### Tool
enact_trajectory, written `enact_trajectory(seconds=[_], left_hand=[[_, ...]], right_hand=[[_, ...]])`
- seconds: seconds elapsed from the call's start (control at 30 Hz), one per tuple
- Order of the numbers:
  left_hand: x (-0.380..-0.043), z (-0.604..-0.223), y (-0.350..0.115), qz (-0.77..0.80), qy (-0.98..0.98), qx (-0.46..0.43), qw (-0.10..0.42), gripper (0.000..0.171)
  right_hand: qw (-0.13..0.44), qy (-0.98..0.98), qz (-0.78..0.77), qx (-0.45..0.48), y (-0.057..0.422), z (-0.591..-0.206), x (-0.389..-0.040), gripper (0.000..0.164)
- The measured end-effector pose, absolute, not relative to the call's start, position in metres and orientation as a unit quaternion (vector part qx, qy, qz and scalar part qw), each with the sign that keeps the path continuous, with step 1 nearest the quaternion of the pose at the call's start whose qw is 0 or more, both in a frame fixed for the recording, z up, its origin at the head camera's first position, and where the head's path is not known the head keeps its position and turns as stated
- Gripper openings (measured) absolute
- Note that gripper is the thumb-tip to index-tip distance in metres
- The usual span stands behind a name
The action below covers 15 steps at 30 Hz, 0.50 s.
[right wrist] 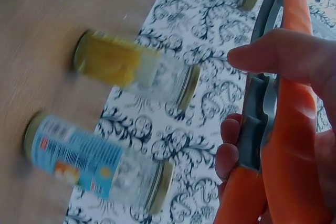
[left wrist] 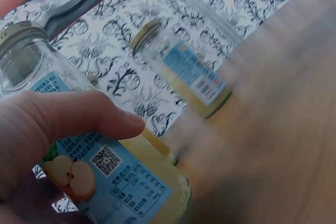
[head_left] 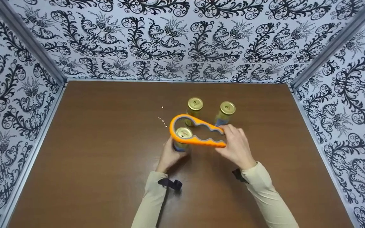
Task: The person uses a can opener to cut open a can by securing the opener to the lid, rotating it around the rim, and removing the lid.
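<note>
My left hand (head_left: 169,155) grips a glass jar (left wrist: 121,177) with a gold lid and a blue label showing cut fruit; its thumb lies across the label. In the head view the lid (head_left: 184,132) appears inside the round end of an orange jar opener (head_left: 198,142) with grey scalloped inner edges. My right hand (head_left: 236,145) holds the opener by its two handles, fingers wrapped round them in the right wrist view. Two more gold-lidded jars stand close by: one with yellowish contents (right wrist: 107,59) and another with a blue label (right wrist: 76,156).
The brown wooden table (head_left: 90,158) has small pale specks (head_left: 162,119) left of the jars. White walls (head_left: 169,41) with black scrollwork rise at the back and both sides. Dark straps (head_left: 169,183) sit on the wrists.
</note>
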<state>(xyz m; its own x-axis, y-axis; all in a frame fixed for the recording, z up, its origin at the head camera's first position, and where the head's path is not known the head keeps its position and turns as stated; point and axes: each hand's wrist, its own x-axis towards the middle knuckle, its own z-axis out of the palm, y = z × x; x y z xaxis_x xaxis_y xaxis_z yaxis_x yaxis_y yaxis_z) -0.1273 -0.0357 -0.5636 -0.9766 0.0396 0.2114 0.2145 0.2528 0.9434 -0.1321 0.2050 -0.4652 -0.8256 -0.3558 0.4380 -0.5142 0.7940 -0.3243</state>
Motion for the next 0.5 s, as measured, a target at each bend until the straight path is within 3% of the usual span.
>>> enact_trajectory(seconds=[0.5], left_hand=[[-0.111, -0.571, -0.022, -0.555, -0.823, -0.102, 0.07, 0.062]], right_hand=[[0.142, -0.931, 0.2, 0.271, 0.176, -0.474, -0.127, 0.058]])
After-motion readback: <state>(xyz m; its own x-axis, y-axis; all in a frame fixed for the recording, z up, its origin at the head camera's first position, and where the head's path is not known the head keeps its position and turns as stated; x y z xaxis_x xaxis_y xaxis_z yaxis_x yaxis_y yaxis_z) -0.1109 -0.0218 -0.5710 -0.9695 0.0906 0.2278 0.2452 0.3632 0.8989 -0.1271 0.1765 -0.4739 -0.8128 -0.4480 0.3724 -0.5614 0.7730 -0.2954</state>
